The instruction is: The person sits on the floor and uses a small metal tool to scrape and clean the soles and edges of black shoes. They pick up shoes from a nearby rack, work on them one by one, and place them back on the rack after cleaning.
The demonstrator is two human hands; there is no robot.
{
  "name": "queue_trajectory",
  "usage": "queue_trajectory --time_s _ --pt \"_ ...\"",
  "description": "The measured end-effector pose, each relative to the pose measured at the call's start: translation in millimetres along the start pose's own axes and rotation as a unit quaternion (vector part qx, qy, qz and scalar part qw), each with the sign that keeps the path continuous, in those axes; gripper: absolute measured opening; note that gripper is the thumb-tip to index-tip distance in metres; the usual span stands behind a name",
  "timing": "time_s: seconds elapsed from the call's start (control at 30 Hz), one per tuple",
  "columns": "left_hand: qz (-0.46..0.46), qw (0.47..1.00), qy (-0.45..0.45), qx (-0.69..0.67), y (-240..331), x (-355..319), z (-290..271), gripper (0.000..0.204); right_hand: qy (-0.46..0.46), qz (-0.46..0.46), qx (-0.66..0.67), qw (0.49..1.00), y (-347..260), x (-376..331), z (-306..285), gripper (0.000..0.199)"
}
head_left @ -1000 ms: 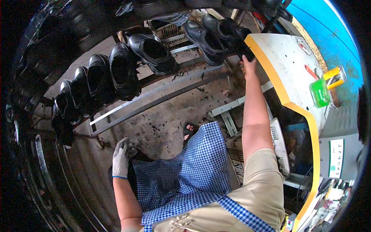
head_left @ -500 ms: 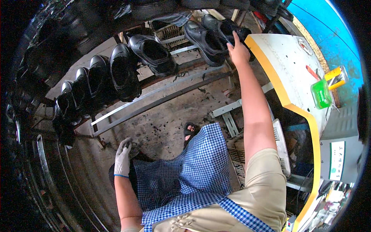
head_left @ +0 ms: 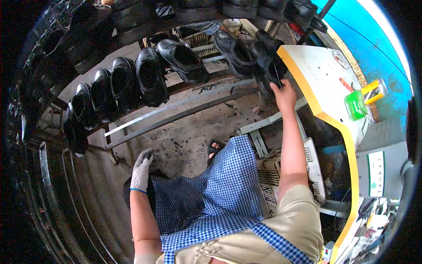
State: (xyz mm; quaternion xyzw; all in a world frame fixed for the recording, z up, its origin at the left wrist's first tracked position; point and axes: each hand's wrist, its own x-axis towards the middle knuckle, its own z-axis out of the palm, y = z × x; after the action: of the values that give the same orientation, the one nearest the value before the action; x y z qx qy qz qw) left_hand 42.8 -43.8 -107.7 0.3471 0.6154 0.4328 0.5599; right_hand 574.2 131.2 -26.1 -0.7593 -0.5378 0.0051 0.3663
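Observation:
My bare right hand [head_left: 285,93] is closed on the near end of a black shoe [head_left: 265,66] at the right end of the shoe rack. That shoe hangs tilted, its near end past the rack's front edge. Close on its left stands another black shoe [head_left: 235,55]. My left hand [head_left: 141,170], in a white knitted glove with dark grey fingertips, hovers low by the left side of my checked apron [head_left: 233,185]. Its fingers are loosely bent and apart from the thumb, and nothing shows in them.
Several black shoes [head_left: 149,75] line the rack toward the left; more hang above. A white machine table [head_left: 307,59] with a yellow edge carries a green bottle [head_left: 355,105]. Below it are a metal frame bar [head_left: 261,123] and a pale plastic crate [head_left: 313,163].
My right hand has come nearer and lower, drawing the shoe's near end toward me. My gloved left hand has risen slightly. The view has shifted a little.

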Motion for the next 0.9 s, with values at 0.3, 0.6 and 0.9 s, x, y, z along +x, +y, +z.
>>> queue_trajectory --time_s 0.3,0.6,0.9 --pt "0.054 0.993 -0.056 0.088 21 -22 12 0.032 -0.07 0.032 0.156 0.985 -61 -193 -120 0.033" --pt "0.058 0.934 0.056 -0.348 49 -56 66 0.055 -0.31 -0.369 0.165 0.861 -104 -297 -89 0.033" --pt "0.194 0.936 0.112 -0.27 51 -98 47 0.05 -0.493 -0.382 0.054 0.78 -106 -320 -67 0.029"
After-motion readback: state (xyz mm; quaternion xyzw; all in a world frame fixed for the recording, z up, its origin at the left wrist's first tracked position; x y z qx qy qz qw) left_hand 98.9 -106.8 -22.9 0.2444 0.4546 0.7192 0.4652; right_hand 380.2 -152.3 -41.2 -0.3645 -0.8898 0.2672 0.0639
